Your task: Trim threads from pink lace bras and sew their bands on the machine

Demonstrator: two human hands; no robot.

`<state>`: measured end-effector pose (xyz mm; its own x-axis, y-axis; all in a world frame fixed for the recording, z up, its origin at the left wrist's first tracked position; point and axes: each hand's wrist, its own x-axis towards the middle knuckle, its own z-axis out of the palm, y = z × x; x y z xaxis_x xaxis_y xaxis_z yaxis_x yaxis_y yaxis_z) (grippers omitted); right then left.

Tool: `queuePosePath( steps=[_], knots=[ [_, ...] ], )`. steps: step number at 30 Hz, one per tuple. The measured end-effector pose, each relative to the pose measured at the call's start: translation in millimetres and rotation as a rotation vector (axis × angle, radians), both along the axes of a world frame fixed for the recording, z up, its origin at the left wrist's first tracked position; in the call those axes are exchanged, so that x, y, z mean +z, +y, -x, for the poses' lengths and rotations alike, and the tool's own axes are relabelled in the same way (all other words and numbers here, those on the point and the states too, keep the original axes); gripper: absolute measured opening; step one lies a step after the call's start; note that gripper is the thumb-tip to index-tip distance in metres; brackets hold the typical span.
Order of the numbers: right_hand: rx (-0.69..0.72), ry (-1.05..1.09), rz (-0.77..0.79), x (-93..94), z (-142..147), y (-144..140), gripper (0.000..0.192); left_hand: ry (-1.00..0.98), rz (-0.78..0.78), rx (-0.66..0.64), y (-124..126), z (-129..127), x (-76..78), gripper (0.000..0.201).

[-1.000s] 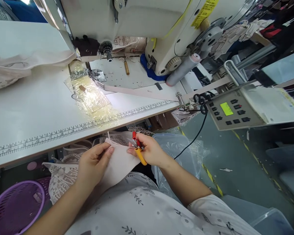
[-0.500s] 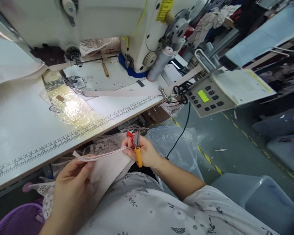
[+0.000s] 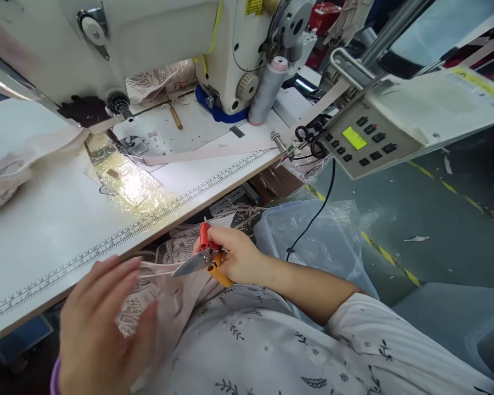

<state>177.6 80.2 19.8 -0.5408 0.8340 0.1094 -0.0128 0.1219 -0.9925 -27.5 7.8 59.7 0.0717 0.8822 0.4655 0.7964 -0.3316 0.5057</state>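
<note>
Our white table (image 3: 45, 219) carries the sewing machine (image 3: 156, 44), a thread cone (image 3: 267, 90), pink fabric (image 3: 8, 173) and a printed ruler (image 3: 148, 225) along its edge.
</note>
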Motion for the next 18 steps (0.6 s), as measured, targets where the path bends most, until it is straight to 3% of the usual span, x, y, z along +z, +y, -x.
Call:
queuePosePath(
  steps=[2,5,7,10,18],
  knots=[
    [0.052,0.014,-0.006,2.2,2,-1,0.017,0.267,0.012,-0.272,10,-4,7.1,0.034],
    [0.082,-0.011,-0.036,4.9,4,-3,0.022,0.267,0.308,-0.44,27,-7,4.3,0.019],
    [0.086,-0.016,-0.024,5.5,3,-4,0.024,0.123,0.503,-0.438,33,-6,-2.3,0.024],
    [0.085,-0.036,0.047,4.4,1,-5,0.023,-0.099,0.651,-0.369,32,1,-12.0,0.026],
    [0.078,-0.075,0.326,4.8,0,-8,0.039,-0.502,0.69,-0.147,14,11,-24.1,0.015]
  ],
)
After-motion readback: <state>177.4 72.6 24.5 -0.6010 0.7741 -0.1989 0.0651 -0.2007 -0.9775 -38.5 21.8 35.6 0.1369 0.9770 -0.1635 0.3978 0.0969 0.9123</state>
